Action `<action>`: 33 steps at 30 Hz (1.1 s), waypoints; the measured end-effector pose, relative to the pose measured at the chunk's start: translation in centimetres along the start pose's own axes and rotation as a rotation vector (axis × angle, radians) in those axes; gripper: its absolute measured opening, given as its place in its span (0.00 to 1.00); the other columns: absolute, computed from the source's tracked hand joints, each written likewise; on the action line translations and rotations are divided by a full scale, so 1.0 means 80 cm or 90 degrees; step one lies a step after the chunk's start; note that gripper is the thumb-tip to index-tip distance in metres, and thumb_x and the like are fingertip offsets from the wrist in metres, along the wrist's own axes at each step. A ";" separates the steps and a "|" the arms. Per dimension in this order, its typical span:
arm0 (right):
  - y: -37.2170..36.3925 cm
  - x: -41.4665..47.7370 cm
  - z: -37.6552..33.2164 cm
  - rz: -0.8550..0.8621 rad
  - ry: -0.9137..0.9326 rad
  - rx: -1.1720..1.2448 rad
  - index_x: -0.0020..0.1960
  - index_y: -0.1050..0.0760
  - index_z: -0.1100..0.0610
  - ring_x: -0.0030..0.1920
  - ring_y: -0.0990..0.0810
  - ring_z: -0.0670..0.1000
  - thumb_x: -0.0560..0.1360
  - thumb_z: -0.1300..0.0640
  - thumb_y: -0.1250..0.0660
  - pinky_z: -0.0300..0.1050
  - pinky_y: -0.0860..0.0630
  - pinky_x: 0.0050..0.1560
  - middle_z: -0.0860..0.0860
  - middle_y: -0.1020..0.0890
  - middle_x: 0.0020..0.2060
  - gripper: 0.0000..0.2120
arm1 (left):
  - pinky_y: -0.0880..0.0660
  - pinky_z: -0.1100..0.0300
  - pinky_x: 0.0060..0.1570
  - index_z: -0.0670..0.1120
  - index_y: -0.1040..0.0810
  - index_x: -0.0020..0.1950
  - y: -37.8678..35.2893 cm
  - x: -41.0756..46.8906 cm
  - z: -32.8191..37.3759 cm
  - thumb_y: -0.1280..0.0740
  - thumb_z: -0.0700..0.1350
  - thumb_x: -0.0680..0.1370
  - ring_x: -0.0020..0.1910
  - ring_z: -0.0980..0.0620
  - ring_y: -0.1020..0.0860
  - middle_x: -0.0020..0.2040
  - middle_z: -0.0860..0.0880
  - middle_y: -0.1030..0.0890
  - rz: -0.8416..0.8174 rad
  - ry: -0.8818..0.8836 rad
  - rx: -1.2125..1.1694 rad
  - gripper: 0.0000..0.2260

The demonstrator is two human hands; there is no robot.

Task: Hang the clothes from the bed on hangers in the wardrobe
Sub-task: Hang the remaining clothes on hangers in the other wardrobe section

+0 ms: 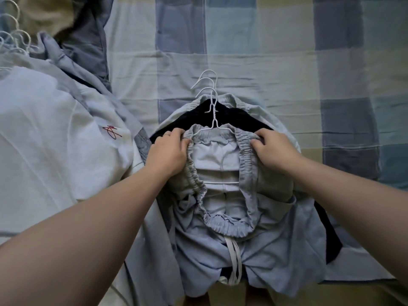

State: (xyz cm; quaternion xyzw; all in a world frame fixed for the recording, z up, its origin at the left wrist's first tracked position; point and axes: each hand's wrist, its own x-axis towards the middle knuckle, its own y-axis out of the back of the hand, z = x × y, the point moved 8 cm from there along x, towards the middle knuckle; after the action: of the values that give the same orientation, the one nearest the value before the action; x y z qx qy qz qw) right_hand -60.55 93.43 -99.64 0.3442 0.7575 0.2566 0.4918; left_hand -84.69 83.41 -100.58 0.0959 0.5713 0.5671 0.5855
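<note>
left hand (169, 152) and right hand (274, 151), fingers pinching the shorts (220, 250) by the waistband over the hanger (213, 120); elastic may spring off.

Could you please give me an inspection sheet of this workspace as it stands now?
Surface: checked sheet, creased, covering the bed.
Job's things: grey shorts lie around a white wire hanger, whose bar shows inside the waistband; a dark garment lies beneath.
Clutter: white shirt with a red mark at left; hanger hooks at top left.
Grips: left hand and right hand each pinch the waistband.
Cables: nothing seen.
Surroundings: wardrobe not in view.
</note>
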 end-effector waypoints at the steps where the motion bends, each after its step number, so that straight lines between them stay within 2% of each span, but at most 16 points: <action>1: 0.007 -0.004 -0.002 0.005 0.002 0.008 0.51 0.24 0.59 0.53 0.23 0.60 0.80 0.53 0.40 0.48 0.31 0.46 0.58 0.19 0.48 0.11 | 0.29 0.43 0.60 0.47 0.29 0.68 0.005 -0.002 0.001 0.43 0.52 0.83 0.62 0.38 0.26 0.63 0.41 0.23 0.003 -0.010 -0.026 0.16; 5: 0.041 -0.036 -0.019 0.007 0.029 0.038 0.46 0.24 0.59 0.47 0.22 0.58 0.80 0.53 0.39 0.47 0.34 0.40 0.55 0.19 0.41 0.11 | 0.29 0.51 0.59 0.47 0.26 0.67 0.035 -0.024 0.007 0.39 0.50 0.83 0.62 0.44 0.25 0.62 0.45 0.21 -0.014 -0.026 -0.097 0.14; 8: 0.078 -0.076 -0.036 0.008 0.045 0.061 0.45 0.23 0.61 0.45 0.22 0.58 0.80 0.54 0.38 0.49 0.32 0.41 0.56 0.19 0.40 0.11 | 0.32 0.58 0.51 0.47 0.24 0.65 0.067 -0.052 0.025 0.36 0.48 0.82 0.59 0.47 0.23 0.59 0.47 0.19 -0.020 -0.040 -0.133 0.13; 10: 0.105 -0.112 -0.046 0.029 0.050 0.078 0.46 0.22 0.61 0.46 0.22 0.58 0.80 0.55 0.37 0.50 0.29 0.43 0.56 0.19 0.41 0.11 | 0.33 0.60 0.50 0.47 0.23 0.63 0.088 -0.076 0.039 0.35 0.47 0.82 0.57 0.48 0.22 0.56 0.49 0.19 -0.026 -0.060 -0.158 0.11; 13: 0.141 -0.175 -0.046 0.073 0.025 0.108 0.49 0.21 0.59 0.48 0.23 0.56 0.80 0.55 0.37 0.48 0.30 0.45 0.55 0.19 0.44 0.09 | 0.30 0.58 0.51 0.51 0.22 0.60 0.116 -0.110 0.062 0.33 0.48 0.81 0.55 0.51 0.22 0.52 0.54 0.20 -0.042 -0.101 -0.186 0.09; 16: 0.171 -0.242 -0.037 0.129 -0.021 0.136 0.52 0.19 0.56 0.49 0.23 0.55 0.79 0.55 0.36 0.46 0.32 0.46 0.53 0.21 0.44 0.08 | 0.27 0.57 0.49 0.54 0.22 0.56 0.135 -0.148 0.090 0.31 0.48 0.79 0.52 0.52 0.21 0.49 0.53 0.19 -0.073 -0.151 -0.212 0.06; 19: 0.189 -0.313 -0.027 0.173 -0.078 0.164 0.55 0.19 0.57 0.51 0.23 0.55 0.79 0.55 0.35 0.45 0.31 0.48 0.54 0.21 0.46 0.09 | 0.30 0.63 0.41 0.55 0.23 0.55 0.153 -0.197 0.120 0.31 0.48 0.79 0.47 0.55 0.22 0.46 0.55 0.20 -0.107 -0.187 -0.225 0.05; 24: 0.225 -0.430 -0.019 0.262 -0.152 0.225 0.54 0.20 0.56 0.52 0.22 0.54 0.79 0.55 0.35 0.50 0.26 0.54 0.53 0.20 0.49 0.08 | 0.33 0.72 0.35 0.56 0.23 0.53 0.193 -0.276 0.174 0.30 0.48 0.79 0.41 0.64 0.25 0.43 0.58 0.22 -0.125 -0.257 -0.224 0.05; 28: 0.256 -0.525 -0.011 0.354 -0.206 0.262 0.53 0.20 0.53 0.52 0.21 0.55 0.78 0.55 0.34 0.54 0.25 0.55 0.51 0.19 0.49 0.07 | 0.26 0.60 0.39 0.55 0.22 0.54 0.220 -0.335 0.226 0.30 0.50 0.78 0.42 0.59 0.23 0.43 0.57 0.22 -0.146 -0.331 -0.206 0.06; 33: 0.284 -0.641 0.001 0.484 -0.264 0.318 0.53 0.19 0.57 0.51 0.22 0.52 0.78 0.57 0.33 0.48 0.27 0.53 0.50 0.19 0.47 0.07 | 0.23 0.56 0.42 0.54 0.21 0.52 0.249 -0.408 0.305 0.29 0.49 0.78 0.41 0.61 0.22 0.41 0.57 0.20 -0.148 -0.454 -0.209 0.04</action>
State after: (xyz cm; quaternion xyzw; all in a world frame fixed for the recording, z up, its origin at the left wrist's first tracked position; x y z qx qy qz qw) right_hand -40.02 68.12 -53.98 0.7473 0.5026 0.1544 0.4063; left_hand -67.13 77.93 -59.09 0.1262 0.2417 0.5119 0.8146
